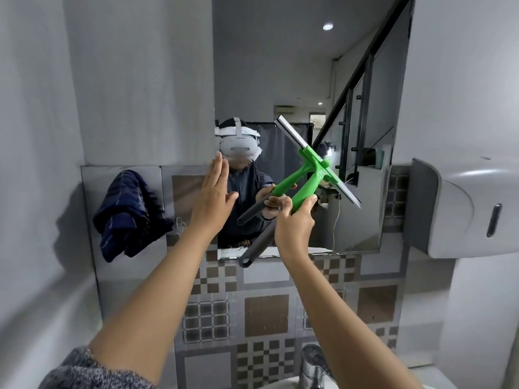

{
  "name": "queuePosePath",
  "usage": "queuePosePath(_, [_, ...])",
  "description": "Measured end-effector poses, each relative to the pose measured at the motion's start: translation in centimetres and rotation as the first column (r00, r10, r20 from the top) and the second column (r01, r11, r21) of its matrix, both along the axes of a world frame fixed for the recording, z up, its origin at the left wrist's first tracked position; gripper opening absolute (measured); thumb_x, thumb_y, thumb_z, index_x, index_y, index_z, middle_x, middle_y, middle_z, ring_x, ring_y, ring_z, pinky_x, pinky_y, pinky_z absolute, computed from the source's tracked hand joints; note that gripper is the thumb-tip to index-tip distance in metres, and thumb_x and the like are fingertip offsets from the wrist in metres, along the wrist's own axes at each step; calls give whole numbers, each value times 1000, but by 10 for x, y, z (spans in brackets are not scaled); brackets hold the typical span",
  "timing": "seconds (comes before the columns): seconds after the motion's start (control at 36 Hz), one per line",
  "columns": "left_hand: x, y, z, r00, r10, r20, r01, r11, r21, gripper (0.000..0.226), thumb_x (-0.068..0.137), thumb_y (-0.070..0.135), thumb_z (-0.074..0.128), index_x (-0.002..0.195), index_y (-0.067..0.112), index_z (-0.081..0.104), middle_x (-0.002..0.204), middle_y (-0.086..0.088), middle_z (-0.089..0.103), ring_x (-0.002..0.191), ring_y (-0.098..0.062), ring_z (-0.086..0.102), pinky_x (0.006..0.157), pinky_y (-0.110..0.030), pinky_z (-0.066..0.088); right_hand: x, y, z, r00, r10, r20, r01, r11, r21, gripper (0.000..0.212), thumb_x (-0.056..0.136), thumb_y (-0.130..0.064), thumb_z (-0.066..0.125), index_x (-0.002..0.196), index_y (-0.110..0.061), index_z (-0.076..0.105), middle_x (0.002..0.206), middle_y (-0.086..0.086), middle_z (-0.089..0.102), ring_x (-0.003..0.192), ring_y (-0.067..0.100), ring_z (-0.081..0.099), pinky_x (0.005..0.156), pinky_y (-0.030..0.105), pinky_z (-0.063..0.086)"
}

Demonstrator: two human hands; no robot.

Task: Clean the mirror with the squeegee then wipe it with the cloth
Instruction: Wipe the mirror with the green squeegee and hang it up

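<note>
Now our right hand (295,228) clenched around the green plastic squeegee (303,189), blade above the grip seemingly touching the wall mirror (280,66), our left hand (212,189) splayed flat.

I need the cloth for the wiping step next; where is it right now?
In the head view, the dark blue cloth hangs on the wall left of the mirror, beyond the open left hand, untouched.
</note>
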State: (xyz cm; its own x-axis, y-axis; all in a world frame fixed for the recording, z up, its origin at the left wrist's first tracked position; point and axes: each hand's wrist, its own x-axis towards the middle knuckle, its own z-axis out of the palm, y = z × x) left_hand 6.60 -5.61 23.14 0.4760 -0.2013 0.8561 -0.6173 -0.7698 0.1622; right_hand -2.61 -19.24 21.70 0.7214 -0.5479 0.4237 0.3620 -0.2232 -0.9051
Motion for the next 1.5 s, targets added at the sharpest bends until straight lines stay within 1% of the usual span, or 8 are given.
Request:
queuePosePath(0.28, [2,2,0,1000,7,2,-7,1000,17,80,91,18,56,146,12,-1,148,9,-18,141,-15,-4,100,-31,38,0,16,3,999,39,22,-39,999,5,62,100,-29,36,149,-14,0,100,0,46,83,12,47,72,21,37])
queuePosePath(0.44, [5,4,1,1000,-6,14,6,999,38,77,92,17,55,146,11,1,148,8,-17,136,-7,-10,97,-17,21,6,27,0,999,45,23,-44,998,-47,63,100,-30,36,149,-15,-1,116,9,56,87,14,52,73,25,40])
queuePosePath(0.58, [10,6,2,1000,-26,-7,26,998,64,76,92,16,54,145,7,0,148,5,-17,136,-8,-12,105,-19,5,11,34,1,998,48,34,-46,997,-58,65,99,-32,37,149,-15,-1,127,13,54,103,22,56,79,26,43])
queuePosePath(0.72, [11,6,0,999,-40,-2,40,997,58,76,92,14,53,145,7,0,149,3,-16,137,-8,-12,108,-19,-3,12,39,2,998,53,33,-50,995,-91,64,99,-30,37,149,-16,-1,121,13,57,97,20,59,74,26,44])
queuePosePath(1.19, [11,6,-10,996,-90,2,90,996,-20,75,93,17,51,147,15,-1,150,11,-16,142,-10,0,103,-22,18,6,39,-6,999,29,-23,-35,936,-350,64,100,-30,36,149,-17,-3,114,5,59,85,17,57,68,30,44])
queuePosePath(1.31, [12,6,-13,996,-93,14,93,995,-27,75,93,17,52,147,14,0,153,8,-13,142,-12,3,103,-22,23,7,35,-10,997,-36,-62,5,900,-435,64,99,-34,35,148,-17,-2,113,13,59,96,26,58,75,39,49])
queuePosePath(1.39, [13,6,-16,995,-95,19,96,995,-27,75,92,15,54,147,13,3,155,4,-9,143,-14,6,108,-28,28,6,29,-12,996,-51,-79,4,863,-506,64,100,-33,34,148,-13,-2,117,14,57,105,27,52,74,33,43])
queuePosePath(1.5, [12,6,-20,994,-106,25,107,994,-37,77,91,13,54,147,14,1,156,3,-6,143,-16,10,107,-34,35,3,22,-12,994,-89,-62,37,817,-575,63,100,-31,35,148,-10,0,114,13,59,99,27,56,68,32,44])
